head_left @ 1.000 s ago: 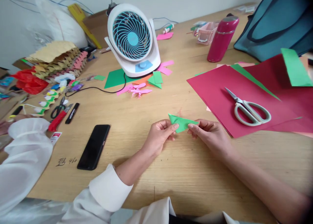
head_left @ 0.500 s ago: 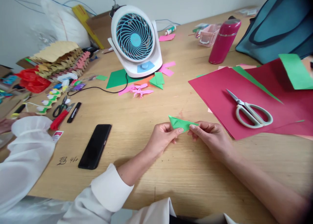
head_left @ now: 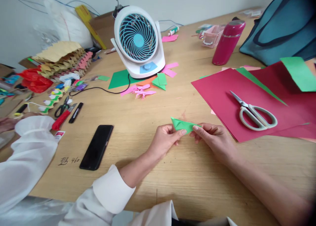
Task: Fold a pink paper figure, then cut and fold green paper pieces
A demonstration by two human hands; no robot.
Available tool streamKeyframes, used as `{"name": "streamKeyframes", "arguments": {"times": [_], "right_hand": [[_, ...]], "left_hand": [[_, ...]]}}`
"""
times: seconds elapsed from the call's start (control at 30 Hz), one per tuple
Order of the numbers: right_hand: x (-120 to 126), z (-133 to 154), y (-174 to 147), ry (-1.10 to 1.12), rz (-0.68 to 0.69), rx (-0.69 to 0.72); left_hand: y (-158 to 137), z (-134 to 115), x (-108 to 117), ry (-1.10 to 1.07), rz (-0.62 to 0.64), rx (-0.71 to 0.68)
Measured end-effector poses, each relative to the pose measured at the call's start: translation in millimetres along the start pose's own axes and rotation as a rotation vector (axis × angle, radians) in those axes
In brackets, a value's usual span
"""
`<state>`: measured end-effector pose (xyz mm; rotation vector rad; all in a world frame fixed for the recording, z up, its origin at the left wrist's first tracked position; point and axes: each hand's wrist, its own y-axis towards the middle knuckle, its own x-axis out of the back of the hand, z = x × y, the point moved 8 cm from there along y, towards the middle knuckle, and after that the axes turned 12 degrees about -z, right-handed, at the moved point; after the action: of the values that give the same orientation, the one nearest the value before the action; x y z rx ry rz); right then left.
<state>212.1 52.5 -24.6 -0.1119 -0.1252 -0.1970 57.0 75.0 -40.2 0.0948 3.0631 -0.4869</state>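
A small piece of folded green paper (head_left: 184, 124) is held between my two hands, just above the wooden table (head_left: 153, 114). My left hand (head_left: 166, 137) pinches its left part, thumb on the near side. Its right end is pinched by my right hand (head_left: 212, 135), thumb on top; the fingers behind the paper are partly hidden. The paper comes to a point at its upper left. Right of my right hand, scissors with white handles (head_left: 259, 117) lie on red paper sheets (head_left: 217, 91).
A white fan (head_left: 138, 41) stands at the back, with folded pink paper (head_left: 144, 92) and green pieces before it. A black phone (head_left: 96, 147) lies to the left, near a co-worker's white sleeve (head_left: 32, 147). A magenta bottle (head_left: 228, 43) and a blue bag (head_left: 274, 31) stand back right.
The view has shifted very slightly, so everything sits a little further right. Both hands keep the same pinch on the green paper.
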Motion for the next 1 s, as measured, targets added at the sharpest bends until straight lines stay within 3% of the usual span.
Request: {"name": "streamKeyframes", "arguments": {"times": [0.37,0.73,1.0], "right_hand": [[-8.8,-7.6,-0.3,0.055,0.040,-0.069],[0.6,-13.2,2.1,-0.011,-0.088,-0.125],[-2.0,-11.9,1.6,0.012,-0.052,-0.116]], "left_hand": [[-1.7,1.2,-1.8,-0.019,-0.006,0.005],[-2.3,4.2,-5.6,0.001,0.070,-0.011],[-0.2,6.3,-2.5,0.042,0.040,-0.030]]}}
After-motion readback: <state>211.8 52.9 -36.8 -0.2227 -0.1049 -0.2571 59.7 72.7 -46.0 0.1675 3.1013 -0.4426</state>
